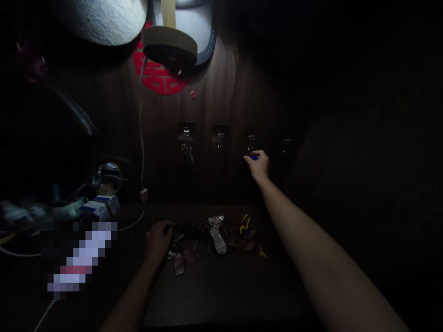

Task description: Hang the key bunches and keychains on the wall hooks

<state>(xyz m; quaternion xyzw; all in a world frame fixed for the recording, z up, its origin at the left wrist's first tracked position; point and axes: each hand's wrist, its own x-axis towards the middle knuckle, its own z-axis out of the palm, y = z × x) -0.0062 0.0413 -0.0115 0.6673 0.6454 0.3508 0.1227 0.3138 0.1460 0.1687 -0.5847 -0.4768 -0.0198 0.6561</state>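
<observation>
My right hand [259,165] is raised to the dark wooden wall, thumb and fingers pinched on a small blue item [254,157], perhaps part of a key ring. It is just under the third wall hook [251,137]; dimness hides whether the item hangs on it. My left hand [160,235] lies on the table, fingers loosely extended beside a heap of dark keys [188,233]. Close by are a pink tag [179,264], a silver oval fob [218,240] and brown straps [244,240] with a yellow cord [245,223].
Keys [187,152] hang from the first hook [186,132]. The second hook [220,135] and fourth hook [287,145] flank the third. A lamp base [170,46] with a white cable [141,120] juts out above. Small boxes [100,207] stand at left.
</observation>
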